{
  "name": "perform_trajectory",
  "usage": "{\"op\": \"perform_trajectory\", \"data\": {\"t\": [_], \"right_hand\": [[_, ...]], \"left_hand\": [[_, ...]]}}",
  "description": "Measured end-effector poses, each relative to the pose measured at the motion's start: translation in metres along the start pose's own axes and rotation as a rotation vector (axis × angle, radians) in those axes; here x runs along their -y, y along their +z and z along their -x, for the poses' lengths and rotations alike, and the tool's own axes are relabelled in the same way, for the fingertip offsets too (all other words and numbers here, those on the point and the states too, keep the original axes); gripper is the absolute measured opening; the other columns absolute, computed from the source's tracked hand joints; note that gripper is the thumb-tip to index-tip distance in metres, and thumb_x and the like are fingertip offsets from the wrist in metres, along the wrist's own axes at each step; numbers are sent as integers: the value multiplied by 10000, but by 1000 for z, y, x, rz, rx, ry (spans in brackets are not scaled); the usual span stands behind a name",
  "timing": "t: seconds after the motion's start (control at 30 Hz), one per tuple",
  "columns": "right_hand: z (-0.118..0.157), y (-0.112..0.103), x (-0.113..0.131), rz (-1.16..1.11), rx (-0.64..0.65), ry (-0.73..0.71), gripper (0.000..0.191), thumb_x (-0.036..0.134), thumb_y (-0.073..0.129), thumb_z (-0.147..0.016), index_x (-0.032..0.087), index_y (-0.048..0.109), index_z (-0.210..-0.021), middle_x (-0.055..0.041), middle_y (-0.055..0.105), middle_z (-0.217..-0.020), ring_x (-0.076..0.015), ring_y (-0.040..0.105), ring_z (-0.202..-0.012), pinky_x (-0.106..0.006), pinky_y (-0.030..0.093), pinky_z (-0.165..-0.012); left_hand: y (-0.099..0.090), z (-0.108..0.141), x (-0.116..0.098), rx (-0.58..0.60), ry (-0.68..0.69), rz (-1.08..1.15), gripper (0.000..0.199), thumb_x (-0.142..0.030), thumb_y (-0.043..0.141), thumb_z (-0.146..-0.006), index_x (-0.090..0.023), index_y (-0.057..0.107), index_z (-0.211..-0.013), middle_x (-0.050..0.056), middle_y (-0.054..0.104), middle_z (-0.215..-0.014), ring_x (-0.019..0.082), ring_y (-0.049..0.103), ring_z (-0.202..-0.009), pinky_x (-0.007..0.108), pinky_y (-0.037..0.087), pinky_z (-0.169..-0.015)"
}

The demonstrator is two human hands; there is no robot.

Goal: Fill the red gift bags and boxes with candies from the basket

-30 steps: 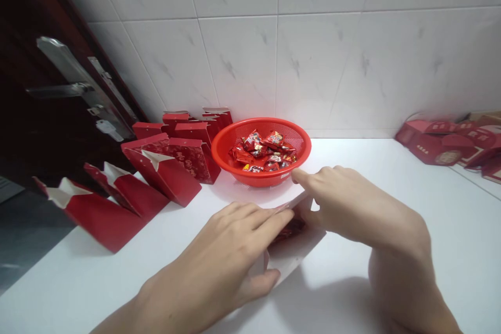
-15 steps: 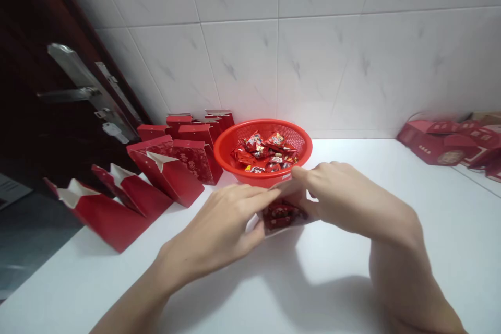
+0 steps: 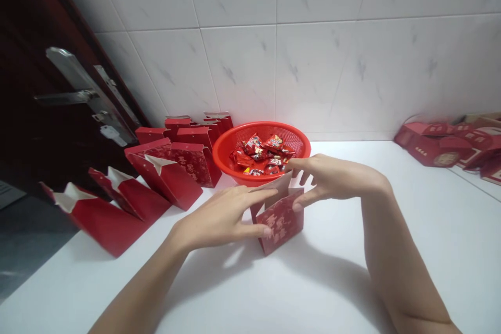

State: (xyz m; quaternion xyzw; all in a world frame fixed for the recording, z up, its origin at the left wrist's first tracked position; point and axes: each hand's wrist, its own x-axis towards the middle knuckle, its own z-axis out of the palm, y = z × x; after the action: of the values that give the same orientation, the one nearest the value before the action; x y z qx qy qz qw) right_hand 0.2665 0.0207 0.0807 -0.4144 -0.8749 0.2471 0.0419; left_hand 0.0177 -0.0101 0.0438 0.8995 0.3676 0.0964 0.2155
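Note:
In front of the red basket, a small red paper gift bag with pale lettering stands upright on the white table, its pale inner flaps raised. My left hand grips its left side, thumb on the front face and fingers over the top edge. From the right, my right hand takes hold of the upper right corner, with the thumb in front and the fingers behind the raised flap. The bag's contents are hidden from this angle. Just behind it, red-wrapped snack packets lie in the round red plastic basket.
Several upright red gift bags stand in a group on the left side of the white table. Flattened red cartons lie at the far right. A tiled wall runs behind, and a dark door is at left.
The bag has tipped from lying towards me, with packets showing inside, to standing upright with its lettered face visible. Both hands have shifted their grip around its top.

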Motion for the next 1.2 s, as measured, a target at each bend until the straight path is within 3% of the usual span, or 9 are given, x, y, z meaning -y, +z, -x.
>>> {"op": "perform_trajectory", "data": {"t": [0.13, 0.3, 0.37, 0.57, 0.83, 0.97, 1.07, 1.2], "right_hand": [[-6, 1, -4, -9, 0, 33, 357, 323, 744, -803, 196, 626, -1115, -54, 707, -1017, -193, 653, -855, -266, 469, -673], [-20, 6, -11, -37, -8, 3, 88, 196, 643, -845, 171, 640, -929, -30, 668, -886, -154, 604, -764, -242, 416, -614], [-24, 7, -13, -37, -16, -7, 24, 176, 632, -837, 170, 611, -849, -3, 627, -803, -134, 556, -698, -238, 375, -575], [-36, 11, -17, -25, -49, -73, 234, 96, 572, -827, 178, 446, -647, 53, 469, -633, -89, 394, -572, -253, 266, -524], [-38, 12, -17, -13, -54, -37, 187, 77, 553, -826, 174, 487, -680, 48, 468, -643, -93, 403, -588, -259, 272, -542], [-35, 11, -19, -11, -12, -69, 231, 275, 696, -821, 184, 502, -735, 58, 467, -656, -97, 407, -602, -251, 274, -535], [-35, 12, -20, -45, 14, -89, 311, 412, 633, -896, 185, 503, -728, 57, 462, -629, -99, 407, -584, -249, 279, -529], [-40, 14, -21, -65, 25, -61, 226, 238, 540, -930, 180, 513, -713, 41, 521, -648, -100, 458, -595, -243, 319, -543]], "left_hand": [[1, -1, 8, -26, 30, -2, 610, -347, 601, -942, -405, 391, -1511, 17, 546, -1488, 263, 593, -1261, 390, 500, -991], [-2, -4, 17, -120, 8, 28, 683, -329, 588, -951, -366, 284, -1562, 44, 501, -1524, 261, 541, -1340, 445, 458, -1088], [-2, -6, 24, -175, -35, 11, 686, -326, 592, -943, -346, 296, -1561, 47, 526, -1504, 264, 559, -1322, 441, 467, -1083], [1, -18, 44, -273, -48, 95, 410, -250, 581, -913, -223, 610, -1320, 70, 657, -1357, 246, 604, -1261, 370, 458, -1090], [2, -21, 42, -287, -23, 109, 96, -218, 539, -903, -193, 587, -981, 27, 692, -1010, 173, 640, -935, 282, 503, -874], [0, -20, 39, -233, -39, 91, 96, -209, 495, -901, -188, 581, -864, 8, 668, -866, 150, 591, -797, 258, 482, -779], [-1, -20, 38, -206, -43, 100, 118, -232, 502, -894, -189, 593, -831, 5, 668, -823, 153, 588, -767, 259, 481, -755], [-2, -19, 37, -190, -23, 126, 123, -288, 545, -904, -194, 619, -878, 9, 690, -871, 164, 615, -809, 269, 489, -793]]}}
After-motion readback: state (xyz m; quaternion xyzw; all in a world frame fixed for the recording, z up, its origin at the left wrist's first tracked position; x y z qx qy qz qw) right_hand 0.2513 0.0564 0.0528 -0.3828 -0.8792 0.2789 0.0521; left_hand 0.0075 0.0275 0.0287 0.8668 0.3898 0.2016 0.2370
